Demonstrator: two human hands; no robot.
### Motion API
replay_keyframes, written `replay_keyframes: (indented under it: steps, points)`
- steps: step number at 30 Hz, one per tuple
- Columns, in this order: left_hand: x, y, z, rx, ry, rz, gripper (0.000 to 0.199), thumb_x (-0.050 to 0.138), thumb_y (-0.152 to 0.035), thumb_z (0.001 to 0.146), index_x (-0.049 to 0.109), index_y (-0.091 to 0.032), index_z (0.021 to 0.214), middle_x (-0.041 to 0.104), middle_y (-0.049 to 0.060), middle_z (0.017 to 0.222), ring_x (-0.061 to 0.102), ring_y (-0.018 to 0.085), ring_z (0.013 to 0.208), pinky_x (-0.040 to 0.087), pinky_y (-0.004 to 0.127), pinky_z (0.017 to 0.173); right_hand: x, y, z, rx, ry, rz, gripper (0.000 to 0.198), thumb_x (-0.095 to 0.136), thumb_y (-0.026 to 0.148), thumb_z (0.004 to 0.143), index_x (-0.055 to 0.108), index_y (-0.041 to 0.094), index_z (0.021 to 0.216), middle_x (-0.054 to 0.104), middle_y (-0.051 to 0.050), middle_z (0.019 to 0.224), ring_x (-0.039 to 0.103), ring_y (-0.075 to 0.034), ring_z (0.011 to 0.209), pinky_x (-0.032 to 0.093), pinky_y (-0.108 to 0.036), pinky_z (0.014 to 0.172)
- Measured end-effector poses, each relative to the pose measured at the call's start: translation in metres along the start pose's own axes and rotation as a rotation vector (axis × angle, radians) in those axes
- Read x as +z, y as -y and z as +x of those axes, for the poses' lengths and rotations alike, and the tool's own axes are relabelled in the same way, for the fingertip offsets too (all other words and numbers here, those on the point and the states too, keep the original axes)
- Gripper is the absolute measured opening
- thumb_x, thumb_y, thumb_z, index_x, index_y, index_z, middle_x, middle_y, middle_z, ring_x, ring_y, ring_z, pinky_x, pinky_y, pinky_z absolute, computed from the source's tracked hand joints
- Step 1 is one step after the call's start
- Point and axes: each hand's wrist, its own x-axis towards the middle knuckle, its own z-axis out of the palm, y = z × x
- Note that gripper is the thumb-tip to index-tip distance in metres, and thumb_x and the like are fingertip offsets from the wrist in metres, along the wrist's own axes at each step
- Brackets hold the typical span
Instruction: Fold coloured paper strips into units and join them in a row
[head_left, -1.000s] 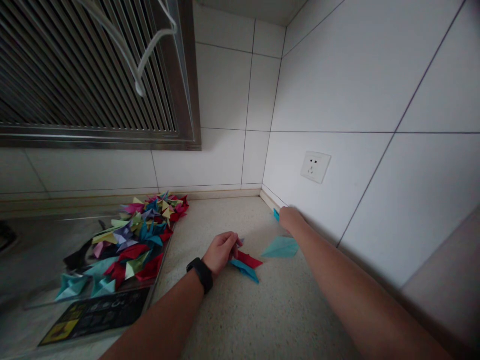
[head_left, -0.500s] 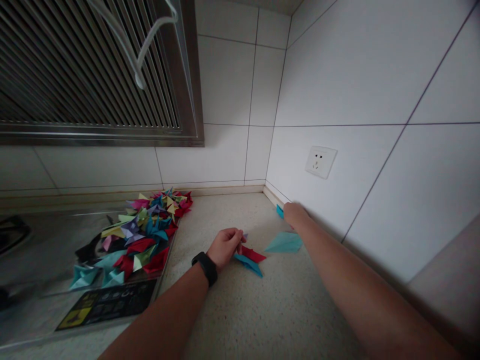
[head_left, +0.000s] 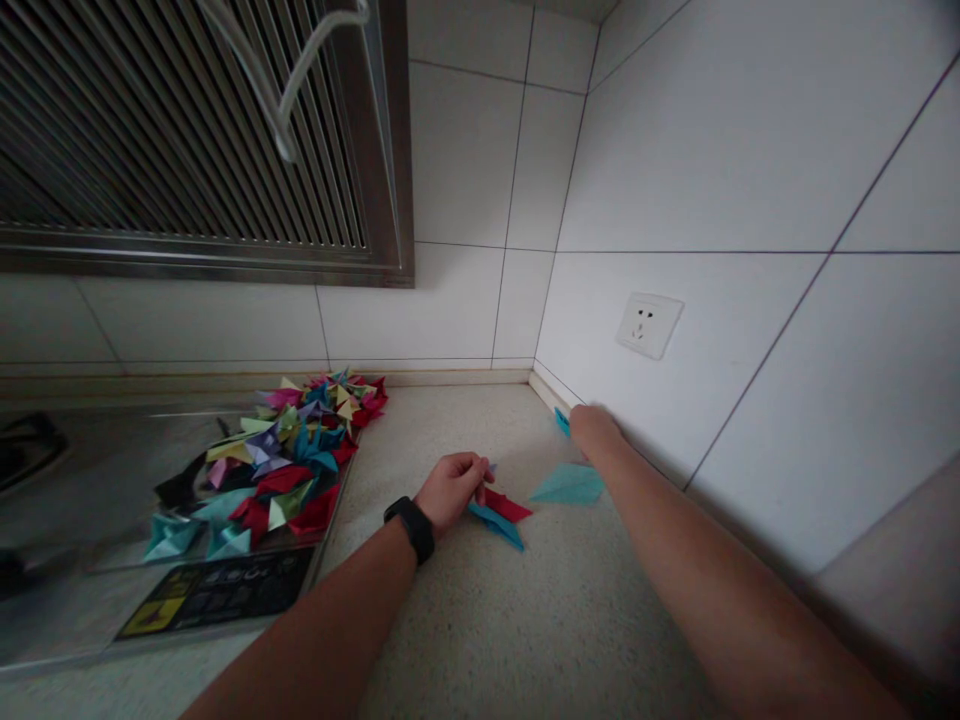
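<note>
Fingers curled together, my left hand (head_left: 452, 490) with a black wristband (head_left: 412, 528) rests low over the counter on folded papers. A red folded paper (head_left: 507, 505) and a blue folded paper (head_left: 498, 526) stick out from under its fingers, and a small purple tip shows behind them. Farther off, near the right wall, my right hand (head_left: 596, 432) is closed on another blue folded paper (head_left: 562, 422); its fingers are mostly hidden behind the back of the hand. Between the hands a pale teal paper (head_left: 568, 484) lies on the counter.
On the left, a heap of colourful folded paper shapes (head_left: 289, 470) covers part of the glass cooktop (head_left: 90, 540). A range hood (head_left: 195, 150) hangs above it. The tiled right wall carries a socket (head_left: 649, 325). Speckled countertop (head_left: 480, 640) extends in front.
The view has shifted slightly. Both hands stay in nearly the same places, and the papers lie as before.
</note>
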Motion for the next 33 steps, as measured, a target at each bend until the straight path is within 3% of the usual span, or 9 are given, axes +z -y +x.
replay_keyframes:
  steps: [10,19,30,33]
  points:
    - [-0.002,0.003,0.001,-0.011,0.011,-0.012,0.042,0.046,-0.050,0.088,0.062,-0.013,0.076,0.055,-0.001,0.049,0.041,0.008,0.044,0.029,0.021,0.047,0.003,-0.001,-0.001,0.010,-0.026,-0.024,0.030,0.047,0.016,0.088,0.066,0.004,0.108,0.067,-0.025,0.102,0.064,-0.029,0.100,0.048,-0.034,0.080]
    - [-0.001,0.004,0.002,-0.039,0.009,-0.041,0.042,0.046,-0.051,0.088,0.061,-0.013,0.076,0.055,-0.001,0.049,0.036,0.007,0.041,0.023,0.021,0.043,0.004,-0.001,-0.002,-0.006,-0.038,-0.015,0.033,0.042,0.011,0.087,0.067,0.004,0.107,0.067,-0.025,0.103,0.063,-0.032,0.100,0.047,-0.039,0.080]
    - [-0.003,0.003,0.002,-0.033,0.004,-0.049,0.042,0.047,-0.050,0.088,0.062,-0.013,0.075,0.054,-0.001,0.049,0.039,0.008,0.042,0.026,0.021,0.044,-0.012,0.001,-0.011,-0.047,-0.072,0.062,0.033,0.048,0.023,0.086,0.068,0.002,0.100,0.068,-0.027,0.097,0.065,-0.030,0.090,0.045,-0.034,0.073]
    - [-0.002,0.002,0.001,-0.032,-0.042,-0.075,0.041,0.047,-0.050,0.088,0.061,-0.014,0.075,0.053,-0.001,0.047,0.038,0.008,0.041,0.026,0.021,0.044,-0.023,0.011,-0.027,-0.115,-0.120,0.113,0.036,0.044,0.033,0.089,0.069,0.009,0.098,0.069,-0.021,0.094,0.065,-0.026,0.086,0.043,-0.031,0.069]
